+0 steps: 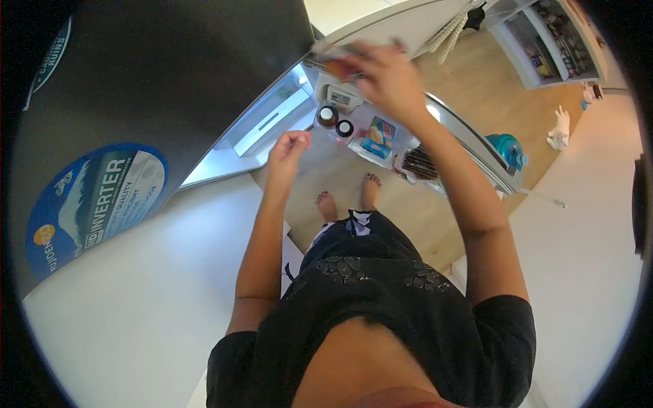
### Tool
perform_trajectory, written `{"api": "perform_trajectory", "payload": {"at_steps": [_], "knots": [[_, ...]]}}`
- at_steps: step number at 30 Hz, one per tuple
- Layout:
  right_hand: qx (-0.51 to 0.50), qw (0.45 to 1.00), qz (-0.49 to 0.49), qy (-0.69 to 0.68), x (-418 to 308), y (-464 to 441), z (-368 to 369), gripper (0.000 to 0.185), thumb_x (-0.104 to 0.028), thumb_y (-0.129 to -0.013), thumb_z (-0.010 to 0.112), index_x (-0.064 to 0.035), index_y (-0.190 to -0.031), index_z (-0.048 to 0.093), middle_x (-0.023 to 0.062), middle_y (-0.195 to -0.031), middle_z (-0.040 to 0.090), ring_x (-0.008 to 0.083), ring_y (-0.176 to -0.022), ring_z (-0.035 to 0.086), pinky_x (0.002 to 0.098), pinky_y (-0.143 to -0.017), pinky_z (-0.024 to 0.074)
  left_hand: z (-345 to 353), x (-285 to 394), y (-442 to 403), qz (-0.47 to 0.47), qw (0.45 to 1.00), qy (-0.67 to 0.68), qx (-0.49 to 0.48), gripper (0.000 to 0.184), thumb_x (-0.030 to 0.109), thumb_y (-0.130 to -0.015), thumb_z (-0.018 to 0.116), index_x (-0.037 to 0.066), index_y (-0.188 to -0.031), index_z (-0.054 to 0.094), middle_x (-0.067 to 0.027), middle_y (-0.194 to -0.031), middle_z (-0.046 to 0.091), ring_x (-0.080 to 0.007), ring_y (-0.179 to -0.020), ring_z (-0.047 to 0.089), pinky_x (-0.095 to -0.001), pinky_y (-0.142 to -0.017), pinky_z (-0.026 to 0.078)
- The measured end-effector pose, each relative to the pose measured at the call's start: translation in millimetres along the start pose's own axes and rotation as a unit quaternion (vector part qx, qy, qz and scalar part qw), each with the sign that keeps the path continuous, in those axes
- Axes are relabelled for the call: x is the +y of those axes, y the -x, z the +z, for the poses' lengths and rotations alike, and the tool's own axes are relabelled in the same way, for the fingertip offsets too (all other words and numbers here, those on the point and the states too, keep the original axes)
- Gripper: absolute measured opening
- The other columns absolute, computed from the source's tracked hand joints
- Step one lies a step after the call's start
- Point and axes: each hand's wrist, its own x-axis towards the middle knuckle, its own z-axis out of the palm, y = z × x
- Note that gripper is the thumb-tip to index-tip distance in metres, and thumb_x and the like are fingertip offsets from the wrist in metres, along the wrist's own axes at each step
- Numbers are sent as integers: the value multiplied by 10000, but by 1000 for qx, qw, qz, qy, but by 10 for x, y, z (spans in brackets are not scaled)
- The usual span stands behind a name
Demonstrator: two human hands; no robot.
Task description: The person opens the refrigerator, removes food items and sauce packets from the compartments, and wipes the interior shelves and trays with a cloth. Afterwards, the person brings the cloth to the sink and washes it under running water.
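Observation:
My right hand [389, 78] is over the upper end of the open fridge door [469, 139], blurred by motion. Its fingers curl around a blurred brownish-orange item [338, 69] whose kind I cannot make out. My left hand [289, 151] hangs in front of the lit fridge interior [272, 126], fingers curled in and nothing visible in them. Between the hands, the door shelves hold two dark bottles with white caps, one [328, 115] beside the other [345, 128]. A blue and yellow packet [379, 136] and a pack of dark sticks [420, 163] stand further along.
The dark fridge body [156, 68] with a blue inverter sticker [102, 204] fills the left. My bare feet [371, 190] are on the wooden floor below the door. A teal bottle [507, 151] stands behind the door, and a white cat figure [559, 129] is further right.

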Motion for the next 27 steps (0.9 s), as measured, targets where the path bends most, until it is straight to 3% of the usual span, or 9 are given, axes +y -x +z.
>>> {"api": "perform_trajectory", "payload": {"at_steps": [3,9,13,16,22,25,27], "knots": [[37,998,-36,-41,-150,-169,567,386,-188,-728,614,-156,-1113,610,26,-1184,539,272,-990,542,356,-871,443,35,-81,169,-28,1000,0,6,231,251,-910,518,50,-1005,582,-45,-981,608,-136,-916,563,-274,-842,392],[-150,986,63,46,94,-1,253,433,-112,-739,572,-188,-1165,592,-15,-1159,555,228,-840,528,326,-773,478,30,-250,372,-112,992,41,41,228,213,-924,494,20,-1024,562,-71,-980,599,-163,-915,567,-306,-869,424],[-61,995,-71,24,119,119,138,405,-113,-760,546,-129,-1162,593,-30,-1132,554,232,-797,512,327,-737,468,-83,-382,424,-123,988,65,65,237,213,-929,487,9,-1027,557,-80,-981,595,-168,-922,570,-306,-879,430],[-32,997,-72,16,-14,-158,418,414,-104,-738,572,-118,-1151,594,-37,-1117,570,216,-802,517,310,-753,468,-67,-414,402,-125,983,74,113,235,208,-930,486,9,-1033,557,-76,-984,592,-165,-926,568,-296,-870,430],[-113,991,-39,54,18,-84,287,419,-108,-738,556,-125,-1155,593,-26,-1118,537,224,-864,506,305,-766,480,-48,-446,427,-102,989,72,74,245,221,-933,483,15,-1044,558,-71,-992,590,-157,-933,562,-288,-870,421],[-145,983,-91,72,129,242,-64,440,-102,-733,560,-134,-1171,586,-29,-1117,531,228,-869,505,301,-784,484,-95,-503,520,-86,993,50,61,252,230,-934,482,21,-1051,559,-68,-990,593,-153,-933,563,-287,-866,415],[-118,969,-199,87,145,344,-126,461,-102,-733,561,-142,-1192,576,-27,-1134,517,231,-895,500,310,-797,482,-171,-596,588,-126,987,40,92,246,226,-935,480,27,-1051,565,-65,-983,596,-146,-927,563,-285,-855,413]]}}
